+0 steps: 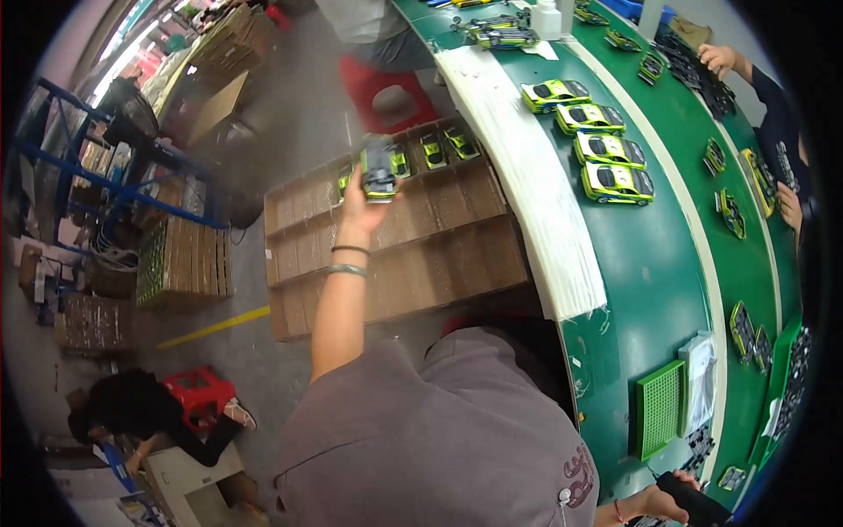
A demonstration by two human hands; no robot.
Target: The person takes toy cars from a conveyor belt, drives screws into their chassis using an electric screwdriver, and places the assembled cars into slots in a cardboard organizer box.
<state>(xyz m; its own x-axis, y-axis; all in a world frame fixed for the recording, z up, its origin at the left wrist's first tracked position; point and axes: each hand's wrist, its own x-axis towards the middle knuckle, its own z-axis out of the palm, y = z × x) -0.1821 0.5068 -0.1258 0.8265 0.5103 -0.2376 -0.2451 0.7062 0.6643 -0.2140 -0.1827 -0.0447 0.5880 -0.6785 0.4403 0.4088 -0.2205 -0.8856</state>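
Note:
My left hand [358, 211], reached forward over a shallow cardboard box [395, 256], is closed round a toy car [379, 169]. The car is blurred, mostly dark grey with yellow-green edges, and held nose-up. Thin dividers split the box into rows of compartments. Several yellow-green toy cars stand in its far row, among them a car [433, 151] to the right of my hand. On the green table [641, 263] to my right, several finished-looking cars [612, 149] line up side by side. My right hand is out of sight.
White sheeting [527, 176] covers the table's left edge. A conveyor [676, 97] carries car parts beyond it, with a co-worker's hand [717, 60] there. Another person's hand [659, 505] shows low right. Red stools [386, 97] and a crouching person [132, 404] occupy the floor.

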